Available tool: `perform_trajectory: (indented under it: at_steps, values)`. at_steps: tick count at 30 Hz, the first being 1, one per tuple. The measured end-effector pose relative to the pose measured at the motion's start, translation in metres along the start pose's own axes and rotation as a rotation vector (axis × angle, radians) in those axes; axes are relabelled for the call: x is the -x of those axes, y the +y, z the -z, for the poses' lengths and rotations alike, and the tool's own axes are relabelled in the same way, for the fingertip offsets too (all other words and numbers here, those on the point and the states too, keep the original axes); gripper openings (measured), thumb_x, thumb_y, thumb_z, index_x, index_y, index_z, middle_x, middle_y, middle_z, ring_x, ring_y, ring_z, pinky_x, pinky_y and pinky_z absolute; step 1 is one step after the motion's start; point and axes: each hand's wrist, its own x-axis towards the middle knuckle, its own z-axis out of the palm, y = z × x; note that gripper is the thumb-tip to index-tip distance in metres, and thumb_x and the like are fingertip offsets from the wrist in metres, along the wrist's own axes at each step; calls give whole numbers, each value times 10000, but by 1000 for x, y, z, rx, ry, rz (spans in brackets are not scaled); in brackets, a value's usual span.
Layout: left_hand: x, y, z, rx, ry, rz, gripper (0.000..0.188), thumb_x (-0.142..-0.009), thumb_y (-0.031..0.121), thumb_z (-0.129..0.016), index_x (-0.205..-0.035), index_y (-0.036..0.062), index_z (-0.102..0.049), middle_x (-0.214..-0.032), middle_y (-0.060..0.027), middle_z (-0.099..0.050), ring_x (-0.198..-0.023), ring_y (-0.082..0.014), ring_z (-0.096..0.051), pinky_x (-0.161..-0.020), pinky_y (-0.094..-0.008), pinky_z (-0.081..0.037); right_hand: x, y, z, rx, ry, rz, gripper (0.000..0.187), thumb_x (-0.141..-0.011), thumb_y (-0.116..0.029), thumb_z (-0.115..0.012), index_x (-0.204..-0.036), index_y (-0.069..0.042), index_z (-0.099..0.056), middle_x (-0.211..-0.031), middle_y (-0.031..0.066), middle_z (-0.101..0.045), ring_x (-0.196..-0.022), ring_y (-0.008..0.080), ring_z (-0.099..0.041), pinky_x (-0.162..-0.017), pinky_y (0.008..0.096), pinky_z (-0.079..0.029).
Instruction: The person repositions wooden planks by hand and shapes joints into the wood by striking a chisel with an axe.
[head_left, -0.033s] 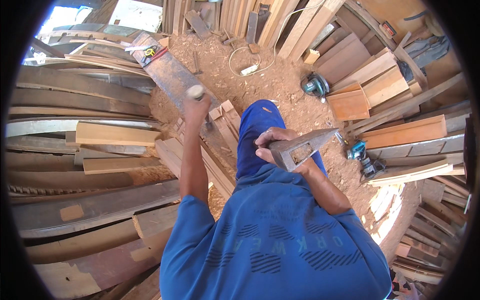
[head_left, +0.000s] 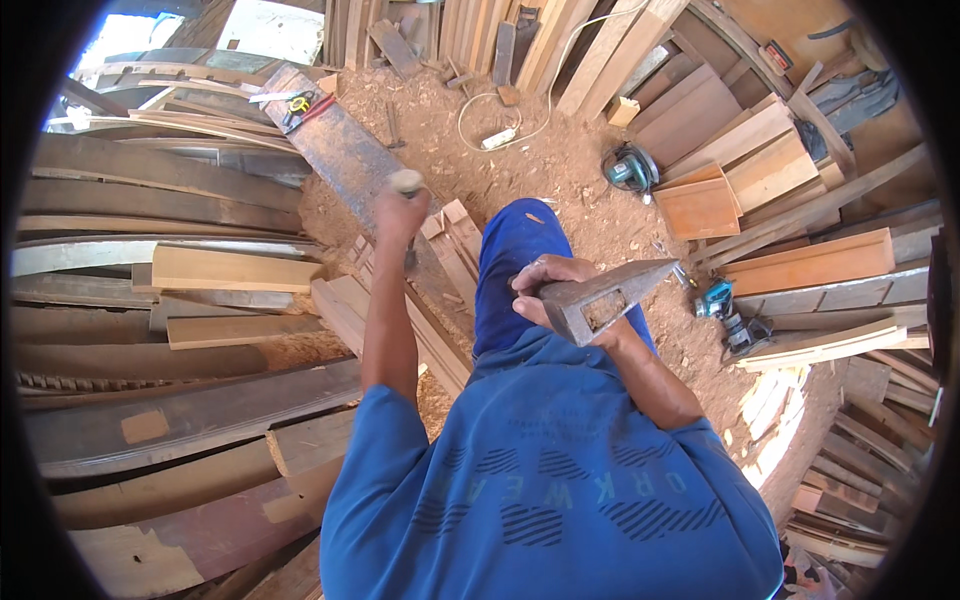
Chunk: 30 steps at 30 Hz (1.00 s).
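Observation:
My left hand (head_left: 400,213) is closed in a fist around an upright chisel. The chisel's pale round handle end (head_left: 406,181) sticks out above the fist, and a dark bit of it shows below. Under that fist are a long dusty plank (head_left: 350,155) and lighter wooden beams (head_left: 455,250). My right hand (head_left: 553,275) is closed on an axe, held over my blue-trousered leg. The axe's wedge-shaped metal head (head_left: 600,297) faces up, with wood visible in its rectangular eye. Its handle is hidden below the head and hand.
A yellow tape measure (head_left: 299,104) lies at the plank's far end, beside a hammer (head_left: 393,127) on the shavings-covered ground. A white power strip (head_left: 498,139) sits ahead. To the right are a circular saw (head_left: 630,168) and a teal power tool (head_left: 716,301). Stacked boards (head_left: 170,400) line the left.
My left hand and the chisel have shifted slightly to the right. My right hand and the axe stay in nearly the same place.

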Motion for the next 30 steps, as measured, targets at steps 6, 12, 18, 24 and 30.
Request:
perform_trajectory:
  at_steps: [6, 12, 18, 24, 30]
  values:
    - [27, -45, -56, -650, -555, -86, 373, -770, 279, -693, -1050, 33, -695, -1073, -263, -694, -1024, -416, -670, -896, -496, -542, -1, 14, 5, 65, -5, 122, 231, -835, -181, -797, -945, -12, -683, -791, 55, -661, -734, 124, -627, -650, 295, -502]
    - [58, -4, -5, -119, -422, 40, 336, -789, 229, -746, -1046, 15, -705, -891, -145, -730, -824, -247, -707, -734, -368, -540, 1, 15, 9, 71, -8, 114, 217, -830, -167, -800, -950, -31, -682, -810, 47, -674, -743, 110, -629, -656, 293, -506]
    - [33, 35, 19, 505, -2, -36, 146, -863, 125, -710, -962, 23, -679, -762, -4, -643, -682, -90, -587, -617, -261, -467, -8, 12, 6, 5, 66, -15, 269, -859, -217, -789, -996, -22, -662, -851, 45, -683, -782, 105, -644, -728, 271, -538]
    - [14, 16, -7, 620, 176, -125, 69, -858, 42, -679, -926, 38, -668, -752, 1, -633, -673, -87, -594, -625, -265, -483, -13, -21, 12, 62, 185, -70, 294, -863, -188, -794, -1023, -11, -622, -890, 61, -665, -841, 124, -630, -753, 298, -534]
    - [-3, -11, -23, 465, 139, -257, 115, -844, 4, -632, -947, 54, -632, -747, 2, -603, -663, -104, -587, -586, -267, -464, -23, -67, 25, 14, 326, 103, 322, -858, -112, -794, -1087, -24, -585, -852, 74, -678, -779, 125, -648, -728, 291, -550]
